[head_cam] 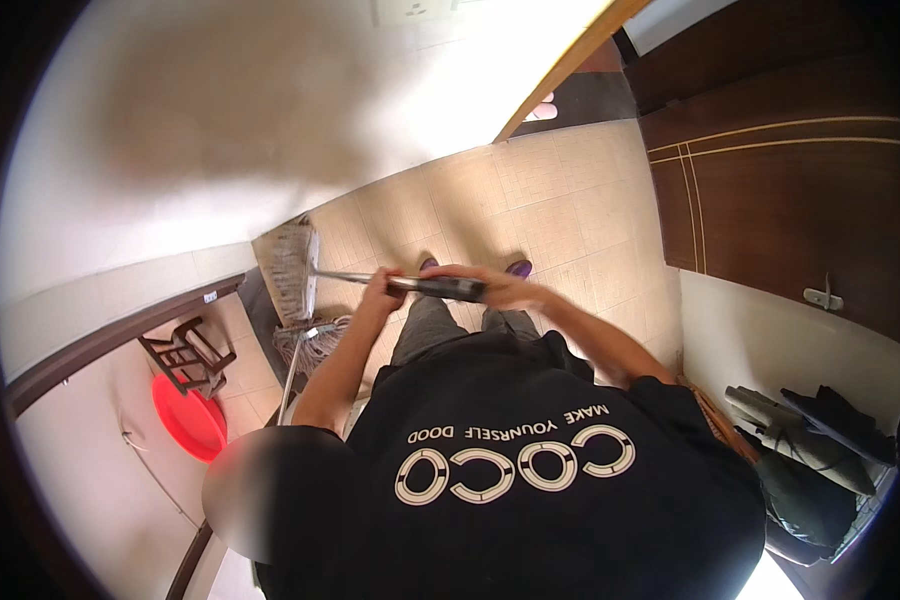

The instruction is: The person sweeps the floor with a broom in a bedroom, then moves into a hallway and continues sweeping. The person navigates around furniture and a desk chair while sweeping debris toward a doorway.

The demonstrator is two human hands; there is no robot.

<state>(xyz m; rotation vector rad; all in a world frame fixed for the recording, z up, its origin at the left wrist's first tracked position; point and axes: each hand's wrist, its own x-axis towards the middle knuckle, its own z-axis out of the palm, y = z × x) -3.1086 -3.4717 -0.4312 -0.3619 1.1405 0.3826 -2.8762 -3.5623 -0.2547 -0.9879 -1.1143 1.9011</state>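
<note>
My left hand (387, 291) is closed around the metal handle of a wide floor broom or dust mop (311, 274), at the near side of its black grip. My right hand (506, 291) lies around the upper end of that grip. The handle runs left to the head, whose greyish bristles or fringe face the wall corner on the tiled floor. Just below the head stands a string mop (315, 341) with a metal handle, beside my left forearm. The hands are slightly blurred.
A white wall (217, 187) rises at the left. Past a dark door sill lie a red basin (187, 416) and a small dark wooden stool or chair (191, 356). A brown wooden door (780, 202) is at the right, with folded cloths and bags (810, 457) below it.
</note>
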